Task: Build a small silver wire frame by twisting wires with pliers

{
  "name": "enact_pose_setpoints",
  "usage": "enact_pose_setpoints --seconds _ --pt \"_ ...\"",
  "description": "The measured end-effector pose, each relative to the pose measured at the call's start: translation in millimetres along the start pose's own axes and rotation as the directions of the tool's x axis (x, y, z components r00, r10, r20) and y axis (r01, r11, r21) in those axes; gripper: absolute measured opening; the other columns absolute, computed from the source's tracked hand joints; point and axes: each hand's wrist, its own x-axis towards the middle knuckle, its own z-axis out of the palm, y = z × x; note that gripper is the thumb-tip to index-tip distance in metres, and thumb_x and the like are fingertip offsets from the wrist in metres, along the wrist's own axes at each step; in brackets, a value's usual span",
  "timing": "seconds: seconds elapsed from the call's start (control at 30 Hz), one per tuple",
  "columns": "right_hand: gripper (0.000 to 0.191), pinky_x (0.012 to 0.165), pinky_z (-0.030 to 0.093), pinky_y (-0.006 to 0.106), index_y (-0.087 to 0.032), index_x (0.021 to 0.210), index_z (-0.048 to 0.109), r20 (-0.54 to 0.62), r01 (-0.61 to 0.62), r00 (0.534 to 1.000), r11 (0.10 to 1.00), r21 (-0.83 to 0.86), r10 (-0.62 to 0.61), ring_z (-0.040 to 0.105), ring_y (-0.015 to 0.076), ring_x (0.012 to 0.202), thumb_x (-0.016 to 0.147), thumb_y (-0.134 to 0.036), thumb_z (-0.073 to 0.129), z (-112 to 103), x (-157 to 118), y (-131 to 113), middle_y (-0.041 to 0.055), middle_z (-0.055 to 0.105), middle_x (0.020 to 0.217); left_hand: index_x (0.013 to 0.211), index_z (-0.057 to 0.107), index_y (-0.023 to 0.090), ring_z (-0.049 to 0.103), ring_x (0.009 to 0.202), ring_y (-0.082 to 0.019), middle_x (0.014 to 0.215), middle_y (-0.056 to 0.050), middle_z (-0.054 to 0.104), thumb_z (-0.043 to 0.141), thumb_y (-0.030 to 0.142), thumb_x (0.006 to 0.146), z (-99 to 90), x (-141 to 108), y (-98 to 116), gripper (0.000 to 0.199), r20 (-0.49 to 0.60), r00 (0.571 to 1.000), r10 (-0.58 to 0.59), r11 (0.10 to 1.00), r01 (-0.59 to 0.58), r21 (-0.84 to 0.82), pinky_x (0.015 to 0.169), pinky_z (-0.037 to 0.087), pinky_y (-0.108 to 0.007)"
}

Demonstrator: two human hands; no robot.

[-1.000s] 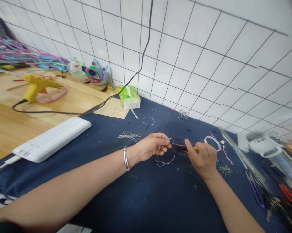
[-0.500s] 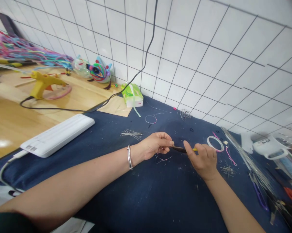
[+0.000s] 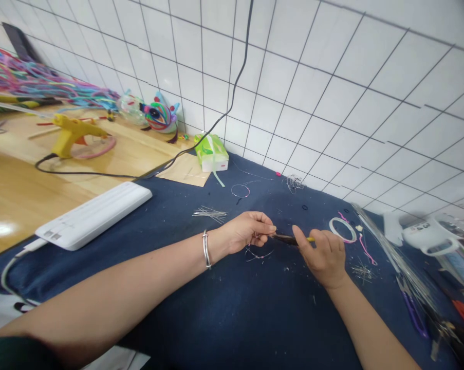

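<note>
My right hand [image 3: 324, 254] is closed around dark-jawed pliers [image 3: 286, 239] with a bit of yellow handle showing. Their tip points left and meets the fingertips of my left hand [image 3: 251, 231]. Thumb and forefinger of that left hand are pinched together on something too small to make out, perhaps a wire end. Just below the left fingers, a thin wire loop with pink beads [image 3: 259, 256] shows; I cannot tell whether it hangs from them or lies on the dark blue cloth [image 3: 224, 313]. Farther back lies another thin beaded ring [image 3: 240, 191].
Loose silver wire pieces [image 3: 210, 214] lie left of my hands. A white power bank [image 3: 95, 216], a green tissue pack [image 3: 212, 153] and a yellow glue gun [image 3: 72, 136] stand leftward. To the right are a white ring-shaped roll [image 3: 342, 229], purple-handled scissors [image 3: 414, 313] and a white mug [image 3: 430, 236].
The view has shifted very slightly. Both hands keep nearly the same position, with the pliers still at the left fingertips.
</note>
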Motion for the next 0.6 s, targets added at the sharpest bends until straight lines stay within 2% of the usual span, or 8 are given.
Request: enact_pose_setpoints --seconds 0.27,0.6 --pt "0.05 0.076 0.031 0.034 -0.037 0.124 0.043 0.001 0.007 1.0 1.0 0.006 -0.007 0.044 0.019 0.085 0.079 -0.017 0.053 0.7 0.0 -0.1 0.0046 0.053 0.087 0.073 0.055 0.014 0.051 0.044 -0.006 0.059 0.0 0.059 0.068 0.019 0.067 2.7 -2.3 2.7 0.015 -0.021 1.0 0.017 0.999 -0.016 0.043 0.043 0.034 -0.018" --pt "0.048 0.075 0.03 0.033 -0.037 0.122 0.044 0.001 0.013 1.0 1.0 0.015 -0.013 0.043 0.019 0.085 0.079 -0.018 0.053 1.7 -1.4 0.6 0.0046 0.053 0.086 0.073 0.054 0.014 0.05 0.043 -0.006 0.058 0.0 0.059 0.068 0.019 0.067 5.3 -3.3 4.6 0.016 -0.044 0.999 0.028 0.997 -0.025 0.074 0.043 0.034 -0.019"
